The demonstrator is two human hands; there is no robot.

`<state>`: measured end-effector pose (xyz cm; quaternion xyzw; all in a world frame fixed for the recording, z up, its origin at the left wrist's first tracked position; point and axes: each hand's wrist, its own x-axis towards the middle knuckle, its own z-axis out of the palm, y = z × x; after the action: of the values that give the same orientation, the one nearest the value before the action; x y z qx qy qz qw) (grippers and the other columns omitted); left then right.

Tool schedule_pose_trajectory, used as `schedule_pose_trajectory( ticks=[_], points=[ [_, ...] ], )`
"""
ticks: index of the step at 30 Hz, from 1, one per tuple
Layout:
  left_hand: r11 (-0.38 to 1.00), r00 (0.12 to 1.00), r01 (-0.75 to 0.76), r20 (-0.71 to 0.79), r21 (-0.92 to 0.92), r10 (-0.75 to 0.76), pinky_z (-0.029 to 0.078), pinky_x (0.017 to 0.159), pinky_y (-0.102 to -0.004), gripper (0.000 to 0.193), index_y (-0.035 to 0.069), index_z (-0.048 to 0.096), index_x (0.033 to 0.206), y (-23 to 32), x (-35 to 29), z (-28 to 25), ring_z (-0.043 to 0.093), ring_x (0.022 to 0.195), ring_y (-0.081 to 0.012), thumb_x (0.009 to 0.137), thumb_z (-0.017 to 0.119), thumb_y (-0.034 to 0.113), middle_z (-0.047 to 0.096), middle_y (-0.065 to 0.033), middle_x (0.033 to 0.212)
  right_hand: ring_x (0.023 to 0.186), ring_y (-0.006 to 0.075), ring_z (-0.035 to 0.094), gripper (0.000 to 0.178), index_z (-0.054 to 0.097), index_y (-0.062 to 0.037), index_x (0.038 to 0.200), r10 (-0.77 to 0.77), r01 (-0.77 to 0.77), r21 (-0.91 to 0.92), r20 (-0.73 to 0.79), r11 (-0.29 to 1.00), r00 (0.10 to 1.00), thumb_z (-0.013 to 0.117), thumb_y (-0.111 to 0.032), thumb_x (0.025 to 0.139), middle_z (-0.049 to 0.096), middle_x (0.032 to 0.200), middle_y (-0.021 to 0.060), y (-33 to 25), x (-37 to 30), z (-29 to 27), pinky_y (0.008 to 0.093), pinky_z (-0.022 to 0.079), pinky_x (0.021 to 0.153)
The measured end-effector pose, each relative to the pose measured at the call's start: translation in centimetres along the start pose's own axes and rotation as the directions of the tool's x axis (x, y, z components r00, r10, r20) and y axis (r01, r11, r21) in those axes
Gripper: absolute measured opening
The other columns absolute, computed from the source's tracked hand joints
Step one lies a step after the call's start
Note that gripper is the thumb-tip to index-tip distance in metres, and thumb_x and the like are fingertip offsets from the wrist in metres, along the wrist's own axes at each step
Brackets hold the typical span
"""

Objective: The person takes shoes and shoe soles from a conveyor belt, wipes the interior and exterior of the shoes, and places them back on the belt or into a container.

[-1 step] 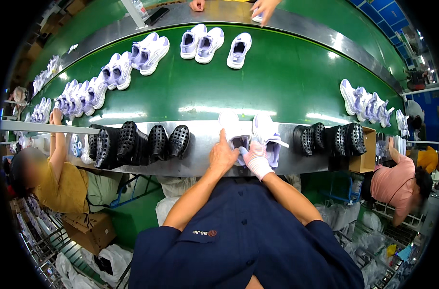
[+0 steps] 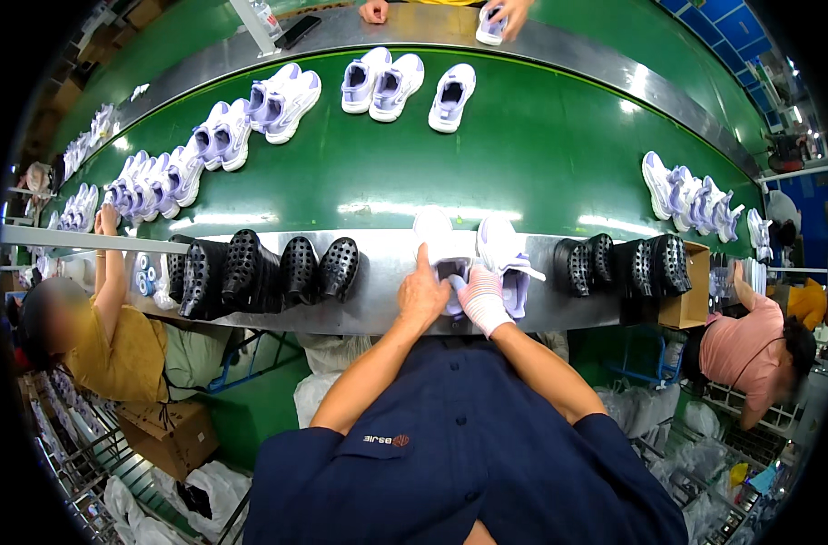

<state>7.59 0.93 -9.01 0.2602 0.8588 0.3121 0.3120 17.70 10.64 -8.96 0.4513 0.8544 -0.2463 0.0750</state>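
Note:
Two white and lavender sneakers stand side by side on the metal edge before me, toes pointing away. Around the left side of the left sneaker [image 2: 432, 225] my left hand [image 2: 423, 295] is closed, its index finger stretched along the upper. My right hand [image 2: 482, 300], in a pale striped glove, is closed at that sneaker's opening, between the two shoes; its fingertips are partly hidden. Close beside it rests the right sneaker [image 2: 497, 238], its tongue and collar raised toward the right.
Black studded shoe forms [image 2: 296, 271] stand to the left, more black forms [image 2: 634, 263] to the right by a cardboard box [image 2: 685, 286]. White-lavender sneakers [image 2: 291, 102] line the green belt [image 2: 523, 163]. Co-workers sit at both sides; another person's hand [image 2: 509, 13] is across the belt.
Across the belt, the other person's hand has lifted and shifted right, uncovering more of a sneaker there. My hands and the two sneakers have hardly moved.

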Motion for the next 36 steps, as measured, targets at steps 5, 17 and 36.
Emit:
schedule_pose_trajectory(
  ticks=[5, 17, 36],
  points=[
    [0.978, 0.994, 0.003, -0.107, 0.206, 0.019, 0.054, 0.069, -0.056, 0.08, 0.013, 0.034, 0.153, -1.1, 1.2, 1.0, 0.071, 0.079, -0.0455, 0.081, 0.068, 0.012, 0.072, -0.0248, 0.082, 0.085, 0.0423, 0.071, 0.033, 0.064, -0.0004, 0.099, 0.043, -0.042, -0.028, 0.019, 0.999, 0.999, 0.07, -0.03, 0.086, 0.071, 0.084, 0.0249, -0.9, 1.2, 0.8, 0.0512, 0.055, 0.08],
    [0.893, 0.882, -0.439, -0.141, 0.102, 0.45, 0.049, 0.091, -0.0477, 0.06, 0.005, 0.053, 0.136, -3.1, -5.6, -2.1, 0.058, 0.106, -0.0408, 0.083, 0.075, 0.017, 0.061, -0.0242, 0.107, 0.09, 0.0425, 0.069, 0.033, 0.068, -0.0051, 0.105, 0.095, -0.094, 0.024, -0.041, 0.995, 0.995, 0.068, -0.034, 0.09, 0.071, 0.094, 0.0239, 4.1, -5.9, -10.7, 0.0508, 0.054, 0.08],
    [0.616, 0.786, -0.617, 0.353, 0.49, 0.507, 0.05, 0.07, -0.0518, 0.033, 0.014, 0.071, 0.107, 2.9, -2.2, 2.2, 0.064, 0.091, -0.0354, 0.078, 0.077, 0.029, 0.07, -0.0159, 0.088, 0.093, 0.0215, 0.071, 0.034, 0.069, -0.0013, 0.117, 0.026, -0.055, 0.47, 0.066, 0.881, 0.997, 0.069, -0.024, 0.092, 0.075, 0.103, 0.0144, 9.1, -7.1, -7.4, 0.0344, 0.055, 0.085]
  ],
)
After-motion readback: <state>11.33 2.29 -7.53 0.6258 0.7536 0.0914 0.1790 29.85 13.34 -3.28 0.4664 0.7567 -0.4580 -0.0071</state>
